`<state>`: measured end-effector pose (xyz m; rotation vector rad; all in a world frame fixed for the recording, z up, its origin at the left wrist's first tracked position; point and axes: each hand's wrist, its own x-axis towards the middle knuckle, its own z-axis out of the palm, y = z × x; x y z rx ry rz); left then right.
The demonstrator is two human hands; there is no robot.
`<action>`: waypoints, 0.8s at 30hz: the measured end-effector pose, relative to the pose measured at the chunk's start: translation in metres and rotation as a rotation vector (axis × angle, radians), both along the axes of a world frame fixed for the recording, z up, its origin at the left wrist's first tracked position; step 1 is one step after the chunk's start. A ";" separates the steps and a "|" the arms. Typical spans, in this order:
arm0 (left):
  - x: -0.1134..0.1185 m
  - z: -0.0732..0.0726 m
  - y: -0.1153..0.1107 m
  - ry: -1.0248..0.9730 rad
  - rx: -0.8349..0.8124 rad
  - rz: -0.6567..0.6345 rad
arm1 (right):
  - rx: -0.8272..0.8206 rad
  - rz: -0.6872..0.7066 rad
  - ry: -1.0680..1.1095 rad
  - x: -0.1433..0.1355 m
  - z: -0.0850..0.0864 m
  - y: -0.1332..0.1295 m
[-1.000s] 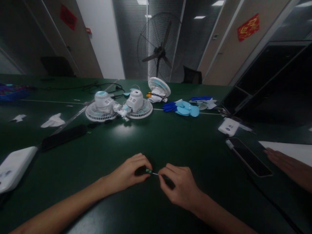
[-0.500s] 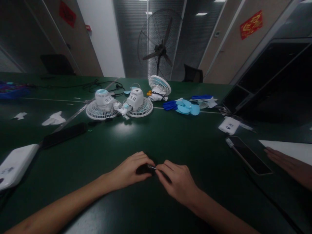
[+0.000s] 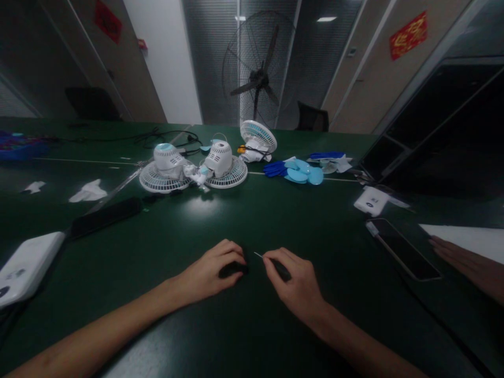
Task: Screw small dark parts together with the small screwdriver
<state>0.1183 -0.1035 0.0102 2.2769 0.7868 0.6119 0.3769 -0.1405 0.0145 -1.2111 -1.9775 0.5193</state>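
My right hand [image 3: 293, 275] is closed in a pinch on a thin metal rod [image 3: 258, 254], whose bare tip points left toward my other hand. A dark patch shows inside the right palm, and I cannot tell whether it is a handle or shadow. My left hand [image 3: 220, 268] rests on the table, thumb and fingers curled together around something dark [image 3: 233, 270] that I cannot make out. A small gap separates the rod's tip from the left fingertips.
Across the green table [image 3: 189, 320] lie white fan heads [image 3: 226, 173], light-blue fan blades [image 3: 303, 172] and blue gloves [image 3: 274, 169]. A phone [image 3: 403, 249] and a white box [image 3: 370, 201] are at right, near another person's hand [image 3: 468, 262]. A white device [image 3: 29, 268] sits at left.
My right hand has drawn the metal rod away to the right and slightly up, out of contact with my left hand. The left hand has barely moved.
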 end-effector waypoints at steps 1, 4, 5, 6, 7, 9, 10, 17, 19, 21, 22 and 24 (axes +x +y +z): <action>-0.001 -0.001 0.001 0.009 0.013 -0.010 | -0.004 0.004 0.004 0.000 0.001 0.000; -0.009 -0.004 0.009 0.058 0.061 -0.007 | -0.017 0.010 0.001 0.000 0.002 -0.001; -0.015 -0.006 0.015 0.076 0.085 0.012 | -0.023 0.011 0.000 0.000 0.003 -0.001; -0.022 -0.007 0.022 0.095 0.109 0.046 | -0.029 0.013 0.002 0.000 0.003 -0.001; -0.031 -0.009 0.031 0.107 0.136 0.097 | -0.035 0.017 0.006 0.000 0.003 -0.002; -0.054 -0.011 0.053 0.140 0.179 0.218 | -0.044 0.025 0.017 0.001 0.003 -0.002; -0.067 -0.011 0.064 0.157 0.199 0.287 | -0.047 0.029 0.022 0.001 0.003 -0.002; -0.131 -0.010 0.105 0.280 0.238 0.613 | -0.056 0.039 0.032 0.001 0.000 -0.001; -0.135 -0.010 0.106 0.291 0.235 0.647 | -0.059 0.044 0.035 0.001 0.000 -0.001; -0.136 -0.012 0.107 0.290 0.247 0.667 | -0.061 0.054 0.038 0.001 -0.001 -0.001; -0.137 -0.014 0.108 0.285 0.259 0.674 | -0.061 0.056 0.038 0.001 -0.002 -0.001; -0.139 -0.017 0.110 0.273 0.282 0.681 | -0.055 0.054 0.030 0.001 -0.003 0.000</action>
